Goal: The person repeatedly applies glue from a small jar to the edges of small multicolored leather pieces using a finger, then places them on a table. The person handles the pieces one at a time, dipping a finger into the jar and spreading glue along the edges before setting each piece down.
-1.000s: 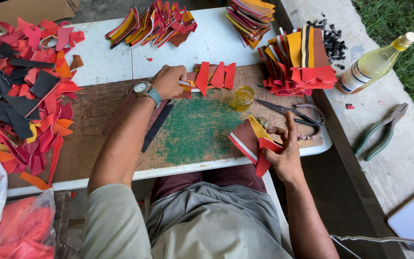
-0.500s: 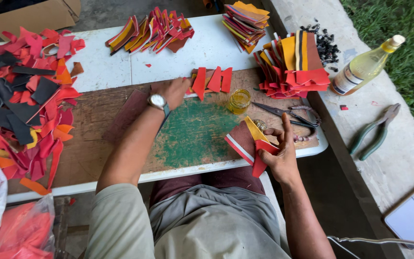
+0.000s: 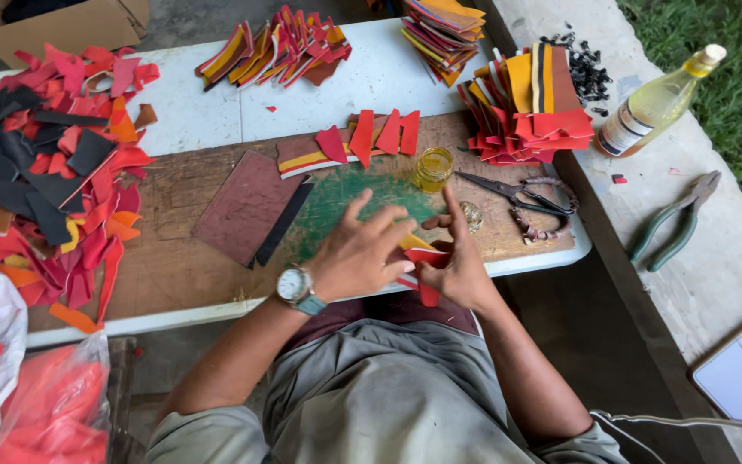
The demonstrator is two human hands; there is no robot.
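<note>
1. Nearest, at the near edge of the white tabletop [image 3: 182, 116], the left hand [image 3: 355, 253] with a silver wristwatch [image 3: 295, 288] and the right hand [image 3: 455, 266] meet over a small stack of red and yellow leather pieces [image 3: 422, 258]. Both pinch it, the left fingers spread over the top.
2. The stack sits over the near edge of the worn brown wooden board [image 3: 173, 258], just near of its green-stained patch [image 3: 345, 202].
3. To the left lies a flat maroon leather sheet [image 3: 246, 206].
4. Just beyond the hands stand a small yellow glass jar [image 3: 432, 168] and black scissors [image 3: 517, 193], to the right.
5. Farther off, piles of red, orange and black leather scraps [image 3: 53, 189] fill the left side.
</note>
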